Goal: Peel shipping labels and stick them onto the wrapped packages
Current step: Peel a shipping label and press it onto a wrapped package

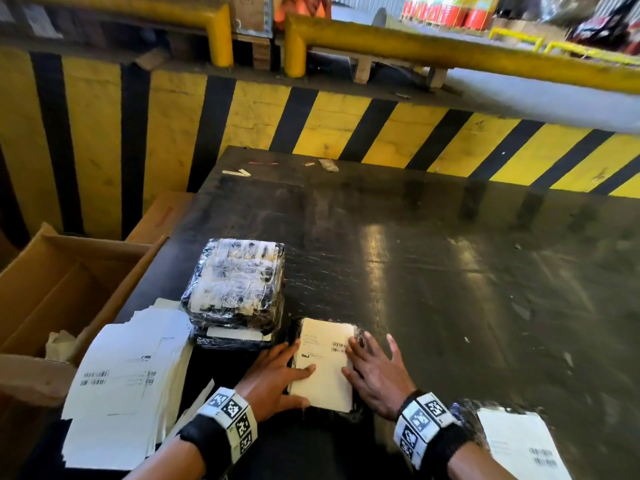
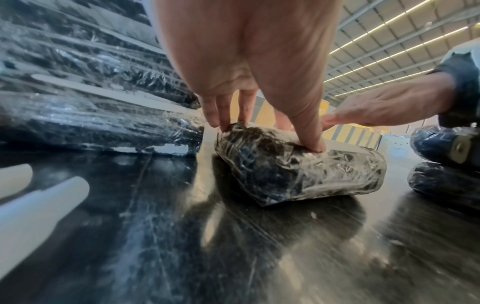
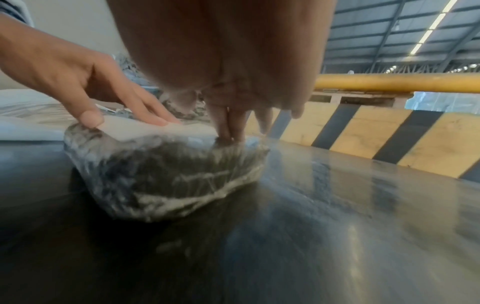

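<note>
A small black package (image 1: 358,336) (image 2: 298,172) (image 3: 161,176) wrapped in clear film lies on the dark table (image 1: 450,271) near its front edge. A white shipping label (image 1: 325,362) covers its top. My left hand (image 1: 277,375) (image 2: 259,82) lies flat on the label's left side, fingers straight. My right hand (image 1: 374,368) (image 3: 233,115) presses the label's right edge with straight fingers. To the left, a stack of wrapped packages (image 1: 235,289) (image 2: 91,102) stands beside a pile of label sheets (image 1: 128,386).
An open cardboard box (image 1: 62,289) sits left of the table. Another labelled package (image 1: 519,441) lies at the front right. Small scraps (image 1: 327,164) lie at the table's far edge, below a yellow-and-black striped wall (image 1: 311,126) with yellow rails.
</note>
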